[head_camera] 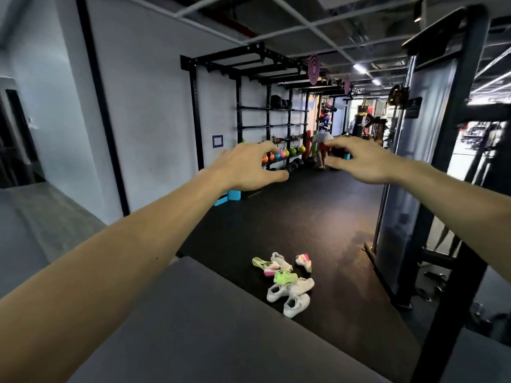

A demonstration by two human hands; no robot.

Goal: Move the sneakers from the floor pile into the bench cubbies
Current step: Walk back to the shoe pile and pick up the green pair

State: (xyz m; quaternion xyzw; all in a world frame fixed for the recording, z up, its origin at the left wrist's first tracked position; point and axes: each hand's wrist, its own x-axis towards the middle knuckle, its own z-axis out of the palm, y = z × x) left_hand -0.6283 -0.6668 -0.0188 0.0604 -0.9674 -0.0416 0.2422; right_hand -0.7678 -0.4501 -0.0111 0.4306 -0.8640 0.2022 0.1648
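Observation:
A pile of several sneakers (286,281) lies on the black rubber floor, white ones mixed with neon green and pink ones. Just in front of me is the grey padded top of the bench (199,327); its cubbies are hidden from this angle. Both my arms stretch forward at chest height, well above the pile. My left hand (246,168) and my right hand (365,161) hang in the air with fingers spread and loosely bent, holding nothing.
A black wall rack (272,125) with coloured kettlebells and balls stands at the back. Blue blocks (231,196) lie by the wall. A tall black machine frame (453,189) rises on the right. A person (320,150) bends over far back.

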